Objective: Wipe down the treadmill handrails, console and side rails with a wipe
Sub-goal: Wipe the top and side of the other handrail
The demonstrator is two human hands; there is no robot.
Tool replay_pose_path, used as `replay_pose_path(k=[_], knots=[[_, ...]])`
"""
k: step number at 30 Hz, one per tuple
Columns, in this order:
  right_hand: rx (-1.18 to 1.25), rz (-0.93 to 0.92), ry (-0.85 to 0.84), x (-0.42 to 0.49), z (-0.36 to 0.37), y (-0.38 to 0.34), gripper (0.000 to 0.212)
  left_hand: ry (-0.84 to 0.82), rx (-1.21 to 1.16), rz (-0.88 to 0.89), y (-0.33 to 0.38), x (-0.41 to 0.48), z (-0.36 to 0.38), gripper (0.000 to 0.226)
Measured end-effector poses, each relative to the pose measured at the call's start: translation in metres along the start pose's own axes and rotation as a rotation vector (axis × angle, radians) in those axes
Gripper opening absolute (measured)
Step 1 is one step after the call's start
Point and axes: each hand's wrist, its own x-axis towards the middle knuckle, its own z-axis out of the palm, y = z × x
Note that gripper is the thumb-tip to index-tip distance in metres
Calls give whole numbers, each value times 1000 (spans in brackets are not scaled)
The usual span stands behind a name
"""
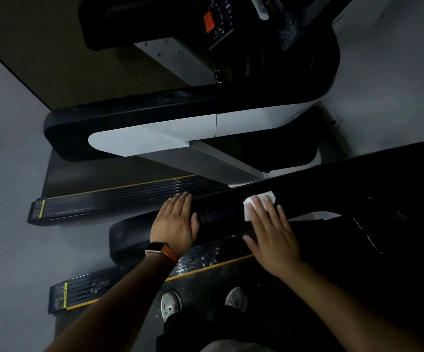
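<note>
A black treadmill handrail (221,212) runs across the lower middle of the view. My right hand (272,232) lies flat on it, fingers spread, pressing a white wipe (249,212) against the rail. The wipe sticks out beyond the fingertips. My left hand (178,222) rests palm down on the same rail to the left, fingers together, holding nothing; a watch with an orange band is on that wrist. The far handrail (134,138), black with a white panel, crosses the middle. The console (221,21) with a red button sits at the top.
Two ribbed black side rails with yellow edging lie below the handrails, one near (84,293) and one farther (109,199). My feet in grey shoes (171,304) stand on the dark belt. Grey floor surrounds the machine on the left and right.
</note>
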Motion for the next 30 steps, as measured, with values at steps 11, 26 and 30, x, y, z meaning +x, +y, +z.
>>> replay_pose_path(k=[11, 26, 30], knots=[[64, 147, -32, 40, -17, 14, 71, -14, 1, -1, -1, 0, 1, 59], [49, -45, -17, 19, -4, -17, 80, -5, -2, 8, -1, 0, -1, 58], [-43, -7, -5, 3, -3, 28, 75, 1, -8, 1, -1, -1, 0, 59]])
